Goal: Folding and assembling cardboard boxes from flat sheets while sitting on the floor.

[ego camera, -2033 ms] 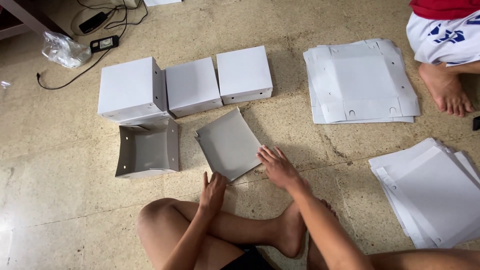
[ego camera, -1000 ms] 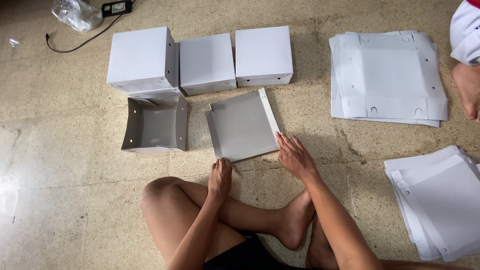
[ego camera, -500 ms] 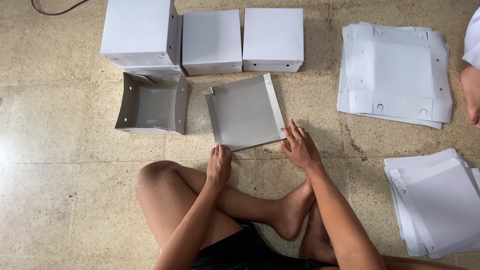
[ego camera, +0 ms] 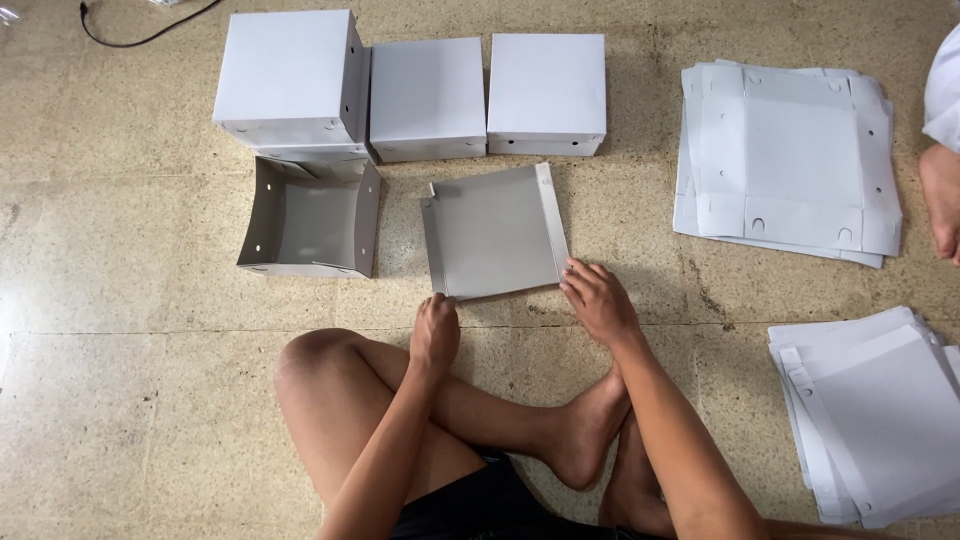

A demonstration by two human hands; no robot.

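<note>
A flat grey cardboard box blank (ego camera: 492,230) lies on the floor in front of my crossed legs, with one side flap folded up. My left hand (ego camera: 436,333) rests at its near left corner, fingers curled on the edge. My right hand (ego camera: 598,298) touches its near right corner with the fingers spread. Left of the blank sits a half-folded open box (ego camera: 310,218). Behind them stand three finished white boxes (ego camera: 428,92) in a row.
A stack of flat white blanks (ego camera: 785,160) lies at the right, and a second stack (ego camera: 880,410) sits nearer at the right edge. Another person's foot (ego camera: 942,195) shows at the far right. A black cable (ego camera: 140,30) runs along the top left.
The view has shifted so everything sits lower in the frame. The blank has turned squarer to me, and both hands have settled at its near corners.
</note>
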